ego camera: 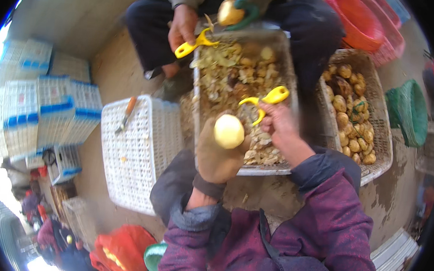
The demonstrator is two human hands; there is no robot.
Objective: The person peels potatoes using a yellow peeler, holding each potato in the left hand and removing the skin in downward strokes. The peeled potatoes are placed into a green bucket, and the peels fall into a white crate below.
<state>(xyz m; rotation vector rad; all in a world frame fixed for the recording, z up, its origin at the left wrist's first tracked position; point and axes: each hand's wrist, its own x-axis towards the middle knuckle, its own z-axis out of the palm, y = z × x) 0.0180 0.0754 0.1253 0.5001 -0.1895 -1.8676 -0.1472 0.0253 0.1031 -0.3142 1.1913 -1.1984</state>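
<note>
A pale, peeled potato (229, 132) is gripped in my left hand (218, 154), which wears a brown glove. My bare right hand (281, 124) holds a yellow Y-shaped peeler (275, 95) just to the right of the potato, its blade end pointing left and apart from it. Both hands are over the near part of a dirty white plastic crate (254, 172). Potato peelings (222, 65) and scraps lie in this crate. On the right, unpeeled potatoes (349, 127) fill much of a second crate (382, 143).
Opposite me a seated person holds another yellow peeler (196, 45) and a potato (230, 12). An upturned white crate (122, 166) at left carries an orange-handled tool (128, 111). Stacked crates (55, 103), a red sack (126, 243), red baskets (357, 22) and a green basket (410, 112) stand around.
</note>
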